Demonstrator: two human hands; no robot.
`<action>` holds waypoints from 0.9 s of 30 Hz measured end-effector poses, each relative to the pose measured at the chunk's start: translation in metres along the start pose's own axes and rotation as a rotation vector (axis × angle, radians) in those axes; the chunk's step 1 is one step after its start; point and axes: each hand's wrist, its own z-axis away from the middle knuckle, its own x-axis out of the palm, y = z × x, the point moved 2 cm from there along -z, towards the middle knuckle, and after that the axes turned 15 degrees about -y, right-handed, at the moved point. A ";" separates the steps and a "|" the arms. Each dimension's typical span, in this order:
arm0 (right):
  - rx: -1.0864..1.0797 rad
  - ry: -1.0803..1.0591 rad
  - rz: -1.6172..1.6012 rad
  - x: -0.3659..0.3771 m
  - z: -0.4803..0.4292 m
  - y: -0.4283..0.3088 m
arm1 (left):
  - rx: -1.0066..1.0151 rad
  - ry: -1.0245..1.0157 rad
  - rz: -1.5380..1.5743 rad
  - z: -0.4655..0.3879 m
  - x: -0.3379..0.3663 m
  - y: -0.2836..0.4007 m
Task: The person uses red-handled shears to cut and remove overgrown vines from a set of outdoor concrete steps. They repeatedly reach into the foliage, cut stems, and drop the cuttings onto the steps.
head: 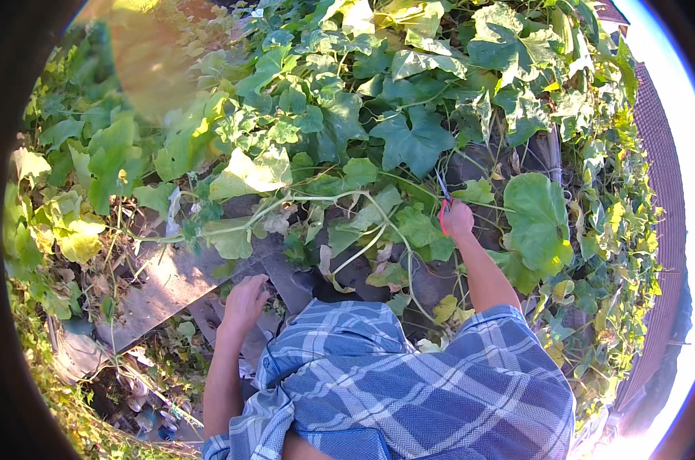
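Red-handled scissors [444, 195] are gripped in my right hand [458, 218], held out to the right of centre with the blades pointing up among the vines. The blades look slightly parted, beside a green stem and below a broad lobed leaf [415, 138]. A large rounded leaf [534, 215] is just right of that hand. My left hand [250, 299] hangs with fingers loosely bent and holds nothing, above grey boards and near the front of my plaid shirt. A thick pale vine stem [324, 197] arches between the two hands.
Dense leafy vines fill the far side. A flat board or slab [158, 293] lies at the left, with dry leaves and litter [140, 397] below its edge. An upright pole [554, 152] stands at the right among leaves. Beyond is a tiled roof [663, 190].
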 end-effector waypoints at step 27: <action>-0.907 -0.181 -0.348 -0.237 0.238 -0.262 | 0.698 0.038 0.588 -0.142 -0.118 0.218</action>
